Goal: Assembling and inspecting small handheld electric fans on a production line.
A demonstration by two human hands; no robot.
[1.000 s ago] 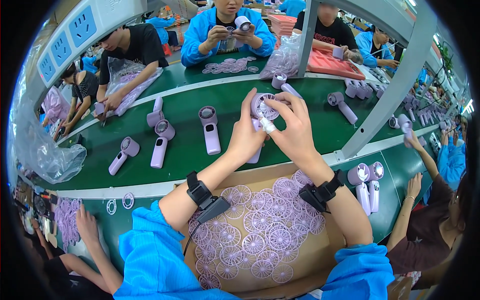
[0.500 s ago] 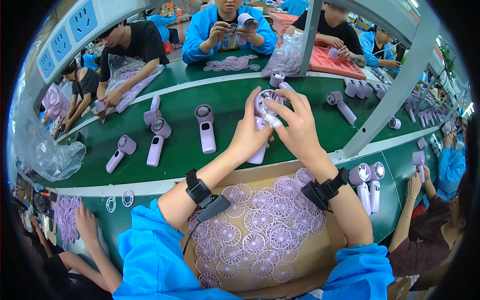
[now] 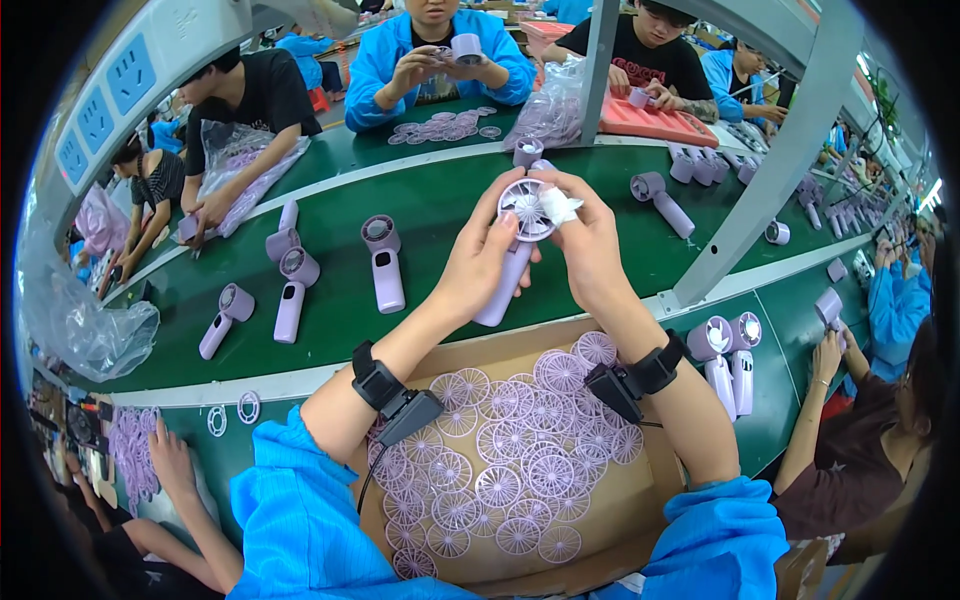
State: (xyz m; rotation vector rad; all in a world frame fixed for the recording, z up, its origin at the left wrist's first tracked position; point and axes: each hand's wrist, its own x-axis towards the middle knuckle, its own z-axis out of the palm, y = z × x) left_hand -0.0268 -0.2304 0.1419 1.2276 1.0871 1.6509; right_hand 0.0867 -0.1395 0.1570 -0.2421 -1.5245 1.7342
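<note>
A pale purple handheld fan [image 3: 503, 287] is held up between my two hands, its round front grille [image 3: 526, 194] facing me and its handle pointing down. My left hand [image 3: 474, 256] is closed around the fan's left side, with the thumb pressing on the grille. My right hand [image 3: 592, 243] grips the right side of the fan head; its thumb, wrapped in a white covering [image 3: 560, 205], rests at the grille's edge. Fingers behind the fan are partly hidden. Below my forearms, a cardboard box [image 3: 640, 495] holds many loose purple grilles [image 3: 498, 486].
Several fans, including one nearby fan [image 3: 384, 262], lie on the green table [image 3: 420, 335]. A metal post [image 3: 765, 160] rises at right. Two more fans [image 3: 728, 365] lie beside the box. Plastic bags [image 3: 105, 335] hang at left. Co-workers sit around the table.
My right fingers have moved off the grille's front to the fan head's right side. My left thumb now presses on the grille. The view has shifted slightly.
</note>
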